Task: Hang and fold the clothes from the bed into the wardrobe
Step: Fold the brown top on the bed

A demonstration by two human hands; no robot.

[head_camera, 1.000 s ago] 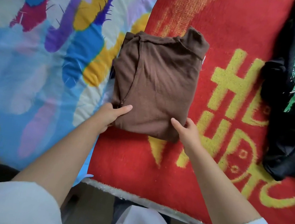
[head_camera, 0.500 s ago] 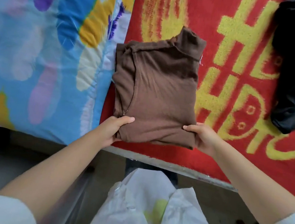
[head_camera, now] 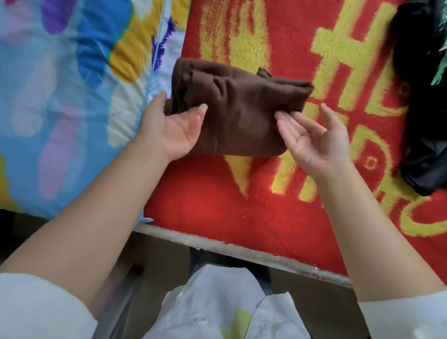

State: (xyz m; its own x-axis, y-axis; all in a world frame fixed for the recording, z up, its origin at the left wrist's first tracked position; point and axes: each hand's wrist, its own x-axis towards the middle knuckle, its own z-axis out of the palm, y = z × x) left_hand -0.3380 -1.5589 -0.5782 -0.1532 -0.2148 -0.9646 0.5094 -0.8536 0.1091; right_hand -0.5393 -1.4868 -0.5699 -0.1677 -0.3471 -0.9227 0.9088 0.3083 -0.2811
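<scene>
My forearms are bare; white sleeves pushed up past the elbows, right one faintly spotted. White top with a yellow-green patch.

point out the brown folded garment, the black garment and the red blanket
brown folded garment (head_camera: 238, 109), head view, middle of its top face
black garment (head_camera: 446, 112), head view, its dark middle
red blanket (head_camera: 225, 212), head view, bare red patch near the bed's edge
</scene>
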